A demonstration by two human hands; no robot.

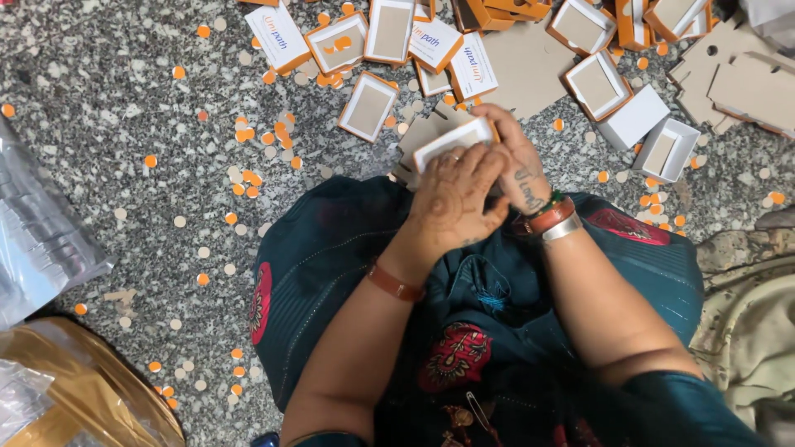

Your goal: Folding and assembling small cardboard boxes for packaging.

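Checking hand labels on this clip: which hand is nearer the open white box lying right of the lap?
Right. The right hand is closer to the open white box; the left hand sits farther away, on the small box.

1. We see a speckled grey stone floor [124,124] filling most of the view, evenly lit with no hard shadows.
2. We find small round paper discs [248,178], orange and pale, scattered widely over it.
3. We notice flat brown cardboard sheets [729,66] lying at the upper right.
4. We make out a crinkled silvery plastic bag [37,223] at the left edge, and below it what may be a brown package under clear wrap [91,389], though it is cut off.
5. We see a patterned cloth [745,314] at the right edge.
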